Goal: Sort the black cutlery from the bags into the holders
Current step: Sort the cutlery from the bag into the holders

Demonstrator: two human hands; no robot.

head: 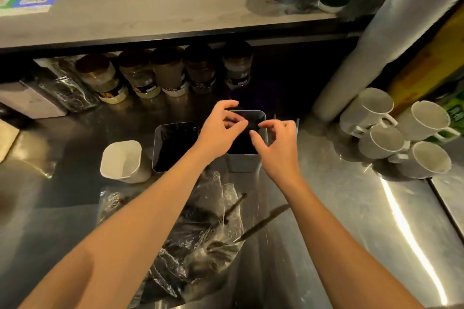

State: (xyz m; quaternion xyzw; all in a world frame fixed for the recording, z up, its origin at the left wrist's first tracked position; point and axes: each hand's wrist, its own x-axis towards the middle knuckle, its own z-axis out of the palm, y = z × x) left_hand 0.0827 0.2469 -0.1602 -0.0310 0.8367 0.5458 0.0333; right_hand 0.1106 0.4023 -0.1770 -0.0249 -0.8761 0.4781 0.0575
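Both hands shown over the right-hand holder (247, 158), a pale square tub standing on the steel counter (351, 208). Left hand (221, 128) held with fingers curled around the far rim; whether gripping dark cutlery or only the rim could not be told. Right hand (276, 143) held beside it with fingers bent and thumb and forefinger drawn together above the opening; grasp likewise not determinable, the interior being dark.

Middle holder (175, 145), just beside on the left, seen dark inside and judged already loaded with black cutlery. Left-hand holder (121, 160), white, appeared empty.

Clear plastic bag (200, 246) lying crumpled near the body, between the forearms, with black pieces visible inside. Two loose black utensils (261, 224) lying at the bag's mouth, partly on bare steel. Second bag (113, 200) partly visible under the left forearm.

Progress judged as midway: two holders apparently receiving stock, one unfilled, a good share of cutlery left in the bags.

In the background: white mugs (401, 138) grouped at right, jars (160, 73) in a row under the shelf.
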